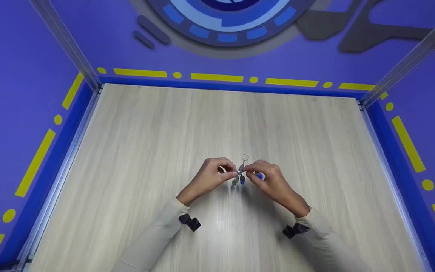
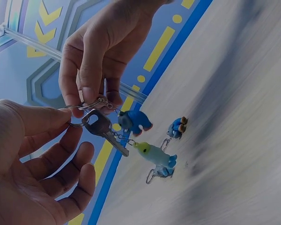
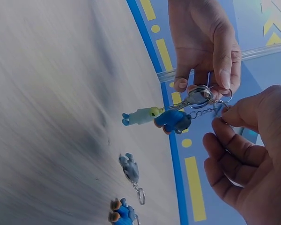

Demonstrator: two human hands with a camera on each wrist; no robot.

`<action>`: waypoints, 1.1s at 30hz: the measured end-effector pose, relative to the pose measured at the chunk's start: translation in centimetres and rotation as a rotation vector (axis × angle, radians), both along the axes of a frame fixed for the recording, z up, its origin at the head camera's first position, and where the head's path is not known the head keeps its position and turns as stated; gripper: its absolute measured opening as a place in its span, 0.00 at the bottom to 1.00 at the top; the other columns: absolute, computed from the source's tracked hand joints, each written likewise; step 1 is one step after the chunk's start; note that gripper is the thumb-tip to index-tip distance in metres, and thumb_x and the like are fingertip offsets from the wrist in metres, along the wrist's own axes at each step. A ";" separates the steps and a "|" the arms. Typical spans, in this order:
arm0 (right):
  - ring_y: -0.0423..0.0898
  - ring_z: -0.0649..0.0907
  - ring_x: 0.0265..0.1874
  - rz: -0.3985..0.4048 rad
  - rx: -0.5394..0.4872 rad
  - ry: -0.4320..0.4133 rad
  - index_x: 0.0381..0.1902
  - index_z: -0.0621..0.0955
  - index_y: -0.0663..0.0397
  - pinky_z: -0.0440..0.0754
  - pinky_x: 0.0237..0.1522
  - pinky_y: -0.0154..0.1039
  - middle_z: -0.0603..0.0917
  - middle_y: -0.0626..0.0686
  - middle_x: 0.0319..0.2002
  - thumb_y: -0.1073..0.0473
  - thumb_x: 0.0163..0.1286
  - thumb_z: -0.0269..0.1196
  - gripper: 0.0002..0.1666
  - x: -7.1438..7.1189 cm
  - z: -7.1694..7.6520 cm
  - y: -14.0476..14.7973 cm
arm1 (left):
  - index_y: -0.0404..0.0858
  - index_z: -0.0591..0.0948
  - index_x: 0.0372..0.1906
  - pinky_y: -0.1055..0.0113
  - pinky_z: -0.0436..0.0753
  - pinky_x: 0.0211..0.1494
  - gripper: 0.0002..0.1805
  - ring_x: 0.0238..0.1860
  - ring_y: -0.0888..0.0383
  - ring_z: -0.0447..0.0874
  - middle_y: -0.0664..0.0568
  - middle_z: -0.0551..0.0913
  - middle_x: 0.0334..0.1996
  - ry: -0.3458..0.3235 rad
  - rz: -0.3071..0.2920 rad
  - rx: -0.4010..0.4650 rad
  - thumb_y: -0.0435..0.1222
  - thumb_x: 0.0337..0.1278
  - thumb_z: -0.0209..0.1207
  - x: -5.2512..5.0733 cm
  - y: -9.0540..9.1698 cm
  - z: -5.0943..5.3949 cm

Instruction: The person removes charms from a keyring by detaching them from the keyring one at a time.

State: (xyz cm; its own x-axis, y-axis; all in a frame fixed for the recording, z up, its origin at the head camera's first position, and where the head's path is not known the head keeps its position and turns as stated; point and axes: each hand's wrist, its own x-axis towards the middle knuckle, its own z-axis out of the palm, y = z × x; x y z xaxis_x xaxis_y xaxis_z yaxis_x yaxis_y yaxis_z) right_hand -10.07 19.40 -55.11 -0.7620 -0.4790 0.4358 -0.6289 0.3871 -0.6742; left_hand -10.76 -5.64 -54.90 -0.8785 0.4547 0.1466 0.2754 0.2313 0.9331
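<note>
Both hands meet over the table, holding linked metal rings up above it. My left hand (image 1: 213, 173) pinches a key ring (image 2: 76, 124) between thumb and forefinger. From the rings hang a metal key (image 2: 97, 124) and a pale green figure with a yellow head (image 2: 154, 153). My right hand (image 1: 272, 181) pinches a ring (image 3: 220, 108) whose chain carries a blue figure with a grey head (image 3: 173, 121). The rings overlap; whether they are threaded together I cannot tell.
On the wooden table (image 1: 217, 124) below lie a grey figure keychain (image 3: 129, 168) and another blue keychain figure with orange feet (image 3: 123, 213). Blue panels (image 1: 217, 64) with yellow markings stand along the table's back and sides.
</note>
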 end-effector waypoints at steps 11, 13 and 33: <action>0.45 0.88 0.39 -0.033 0.046 0.044 0.46 0.91 0.59 0.89 0.39 0.51 0.90 0.53 0.39 0.76 0.70 0.72 0.12 0.0 -0.1 0.1 | 0.38 0.91 0.38 0.52 0.86 0.48 0.03 0.41 0.62 0.86 0.57 0.90 0.37 -0.024 0.005 0.010 0.30 0.70 0.71 0.2 0.4 0.1; 0.45 0.87 0.38 -0.025 0.064 0.075 0.47 0.92 0.58 0.89 0.37 0.50 0.90 0.53 0.39 0.77 0.70 0.72 0.13 0.1 -0.1 0.2 | 0.38 0.91 0.38 0.53 0.86 0.48 0.02 0.40 0.62 0.86 0.56 0.91 0.36 -0.020 0.006 0.021 0.30 0.70 0.72 0.2 0.4 0.0; 0.45 0.88 0.39 -0.040 0.089 0.231 0.41 0.91 0.56 0.88 0.40 0.41 0.89 0.49 0.39 0.76 0.67 0.75 0.12 -0.1 0.1 -0.1 | 0.37 0.91 0.38 0.55 0.86 0.50 0.02 0.40 0.63 0.86 0.55 0.91 0.37 -0.031 -0.004 0.016 0.31 0.70 0.71 0.3 0.2 0.0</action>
